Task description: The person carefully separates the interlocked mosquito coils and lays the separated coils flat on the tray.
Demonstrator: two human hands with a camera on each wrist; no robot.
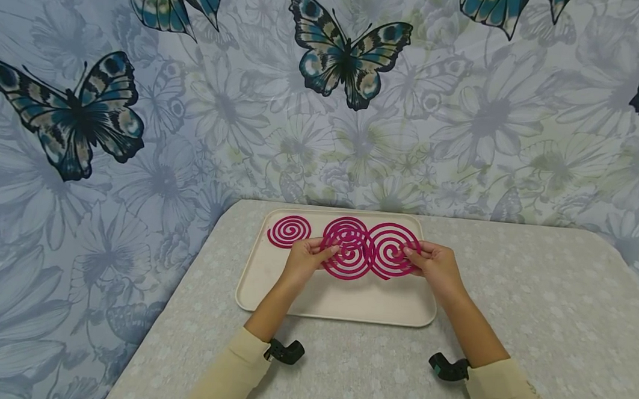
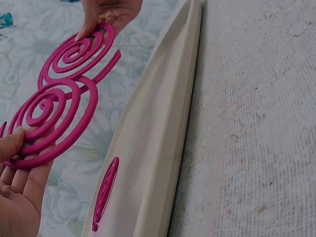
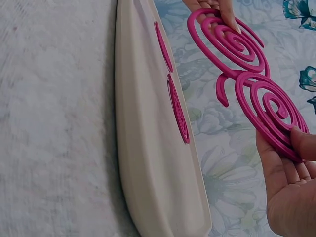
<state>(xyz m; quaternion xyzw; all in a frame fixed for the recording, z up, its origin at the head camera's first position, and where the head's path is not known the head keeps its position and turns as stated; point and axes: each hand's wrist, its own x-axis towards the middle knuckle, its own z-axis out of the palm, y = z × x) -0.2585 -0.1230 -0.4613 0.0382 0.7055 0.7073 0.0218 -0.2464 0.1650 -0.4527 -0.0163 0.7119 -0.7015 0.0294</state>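
Note:
Two flat magenta mosquito coils are held up above the cream tray (image 1: 357, 305), their outer rings overlapping at the middle. My left hand (image 1: 305, 256) pinches the left coil (image 1: 346, 277) at its outer side, thumb on top and fingers beneath. The right coil (image 1: 395, 225) is pinched in the same way by my right hand (image 1: 439, 267). In the right wrist view, a loose coil end (image 3: 222, 92) sticks out near the overlap. Whether the two are interlocked, I cannot tell. On the tray lie another coil (image 1: 289, 231) at the back left and one (image 1: 346, 219) partly hidden behind the left held coil.
A pale patterned cloth (image 1: 541, 307) covers the table under the tray. Behind the table hangs a floral curtain (image 1: 440, 163) with butterflies. Black wrist cameras (image 1: 288, 352) are strapped at both sleeves, above the table.

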